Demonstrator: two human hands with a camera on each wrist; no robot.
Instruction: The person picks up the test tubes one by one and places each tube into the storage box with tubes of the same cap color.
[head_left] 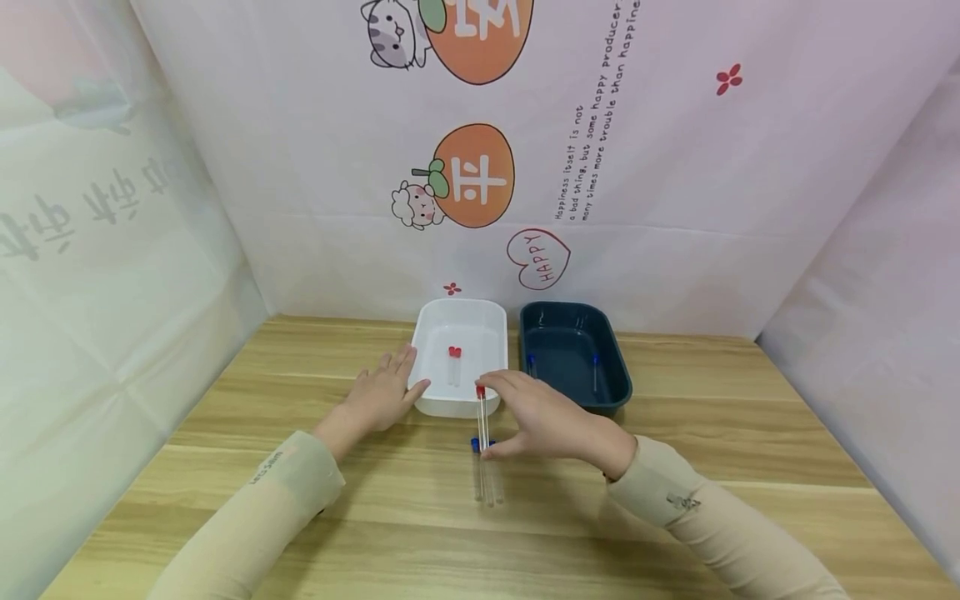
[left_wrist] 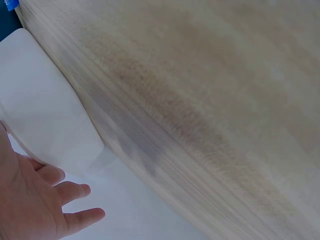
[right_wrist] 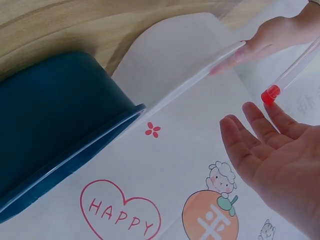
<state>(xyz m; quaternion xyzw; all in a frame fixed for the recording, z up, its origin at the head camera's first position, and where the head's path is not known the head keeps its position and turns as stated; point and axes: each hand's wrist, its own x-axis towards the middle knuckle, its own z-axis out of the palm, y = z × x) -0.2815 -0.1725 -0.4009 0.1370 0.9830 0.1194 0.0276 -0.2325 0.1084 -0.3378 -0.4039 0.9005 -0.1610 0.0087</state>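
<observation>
My right hand (head_left: 547, 419) (right_wrist: 282, 160) holds a red-capped clear tube (head_left: 482, 417) (right_wrist: 296, 69) by its ends, a fingertip at the cap and the thumb lower down. Behind and below that tube, blue-capped tubes (head_left: 477, 475) lie on the table, partly overlapped by it. My left hand (head_left: 377, 397) (left_wrist: 32, 200), fingers spread, rests against the left side of the white tray (head_left: 457, 408) (left_wrist: 47, 105) (right_wrist: 165, 55). Two red-capped tubes (head_left: 454, 368) lie inside that tray.
Right of the white tray stands a dark blue tray (head_left: 565, 350) (right_wrist: 60, 100) with blue-capped tubes (head_left: 596, 375) in it. A printed cloth (head_left: 637, 267) hangs behind both trays, with further cloth (head_left: 112, 333) at the sides of the wooden table (head_left: 390, 533).
</observation>
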